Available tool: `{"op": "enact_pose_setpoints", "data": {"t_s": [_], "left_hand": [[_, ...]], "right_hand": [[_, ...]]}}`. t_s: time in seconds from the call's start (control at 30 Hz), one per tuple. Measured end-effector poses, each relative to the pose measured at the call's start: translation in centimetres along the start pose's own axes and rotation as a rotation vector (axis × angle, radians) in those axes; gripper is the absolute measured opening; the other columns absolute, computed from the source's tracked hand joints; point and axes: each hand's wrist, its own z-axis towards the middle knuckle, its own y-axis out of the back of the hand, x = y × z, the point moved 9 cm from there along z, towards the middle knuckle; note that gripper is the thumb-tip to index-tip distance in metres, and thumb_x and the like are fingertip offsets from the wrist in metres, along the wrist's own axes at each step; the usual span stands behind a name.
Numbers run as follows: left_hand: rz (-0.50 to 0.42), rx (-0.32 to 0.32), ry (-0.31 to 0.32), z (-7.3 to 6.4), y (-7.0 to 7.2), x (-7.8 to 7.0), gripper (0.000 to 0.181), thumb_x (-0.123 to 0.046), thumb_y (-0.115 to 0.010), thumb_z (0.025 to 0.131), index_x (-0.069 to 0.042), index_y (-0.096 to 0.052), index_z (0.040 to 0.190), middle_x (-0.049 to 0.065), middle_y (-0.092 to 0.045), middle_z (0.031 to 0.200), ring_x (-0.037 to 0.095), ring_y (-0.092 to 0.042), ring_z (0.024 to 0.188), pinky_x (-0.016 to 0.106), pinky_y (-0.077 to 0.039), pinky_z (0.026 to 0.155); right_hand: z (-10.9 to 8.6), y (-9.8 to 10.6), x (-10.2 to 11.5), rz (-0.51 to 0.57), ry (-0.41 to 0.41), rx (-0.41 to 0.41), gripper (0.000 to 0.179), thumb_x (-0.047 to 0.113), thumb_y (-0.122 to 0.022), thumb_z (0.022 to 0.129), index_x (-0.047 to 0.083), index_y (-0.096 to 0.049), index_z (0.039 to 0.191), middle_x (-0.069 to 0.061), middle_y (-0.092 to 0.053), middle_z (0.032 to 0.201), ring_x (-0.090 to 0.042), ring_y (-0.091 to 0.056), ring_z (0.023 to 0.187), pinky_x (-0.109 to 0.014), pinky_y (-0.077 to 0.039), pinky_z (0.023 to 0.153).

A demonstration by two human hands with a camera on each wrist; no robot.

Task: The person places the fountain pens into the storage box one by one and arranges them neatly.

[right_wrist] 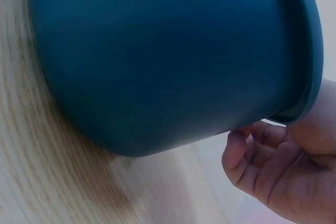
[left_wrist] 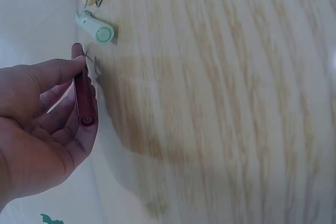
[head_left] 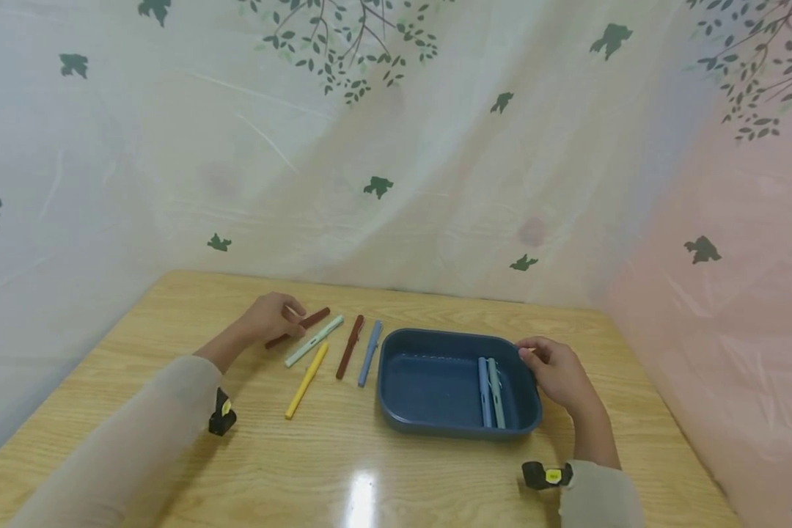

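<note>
My left hand [head_left: 276,317] pinches a dark red pen [left_wrist: 84,95] between thumb and fingers at the left of the table, close over the wood. Right beside that pen lies a pale green pen [head_left: 313,341]. At the far right corner of a dark blue rectangular box [head_left: 429,392], my right hand [head_left: 561,372] grips the rim, with curled fingers under the lip in the right wrist view. Inside the box, toward its right end, a blue pen [head_left: 485,392] and a pale green pen [head_left: 496,392] lie side by side.
Between the left hand and the box lie a yellow pen [head_left: 306,381], a second dark red pen [head_left: 350,347] and another blue pen [head_left: 370,354]. The wooden table [head_left: 270,469] ends at a patterned curtain [head_left: 435,220] behind and at both sides.
</note>
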Motion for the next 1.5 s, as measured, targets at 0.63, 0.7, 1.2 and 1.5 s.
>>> {"op": "enact_pose_setpoints", "data": {"t_s": [0.63,0.7,1.2,1.5], "left_hand": [[0.002,0.004,-0.046,-0.5,1.3,-0.4,0.029,-0.010,-0.067,0.098,0.005,-0.068,0.122,0.018,-0.073,0.108,0.028,-0.068,0.098,0.041,-0.059,0.084],[-0.019,0.007,-0.039,-0.5,1.3,-0.4,0.028,-0.009,-0.065,0.098,0.005,-0.068,0.123,0.018,-0.072,0.109,0.027,-0.068,0.097,0.038,-0.059,0.082],[-0.331,0.099,0.029,-0.7,1.1,-1.2,0.038,-0.007,-0.057,0.104,0.010,-0.053,0.138,0.030,-0.064,0.123,0.038,-0.067,0.107,0.044,-0.061,0.087],[-0.427,0.097,0.032,-0.5,1.1,-1.4,0.041,-0.006,-0.056,0.105,0.011,-0.049,0.141,0.033,-0.061,0.129,0.042,-0.065,0.114,0.047,-0.060,0.092]], "right_hand": [[0.1,0.1,-0.2,0.020,-0.016,-0.003,0.029,0.020,-0.050,0.110,0.005,-0.064,0.131,-0.013,-0.066,0.100,-0.025,-0.059,0.083,-0.032,-0.054,0.067],[0.1,0.1,-0.2,0.018,-0.016,-0.003,0.029,0.020,-0.050,0.110,0.005,-0.064,0.131,-0.013,-0.066,0.099,-0.025,-0.058,0.083,-0.032,-0.053,0.066],[-0.1,0.1,0.0,0.025,-0.002,-0.007,0.029,0.020,-0.050,0.110,0.005,-0.064,0.130,-0.012,-0.065,0.096,-0.024,-0.057,0.079,-0.031,-0.053,0.063],[-0.1,0.1,0.1,0.017,0.002,-0.005,0.029,0.019,-0.050,0.110,0.005,-0.064,0.130,-0.012,-0.065,0.097,-0.024,-0.057,0.081,-0.032,-0.053,0.064]]}}
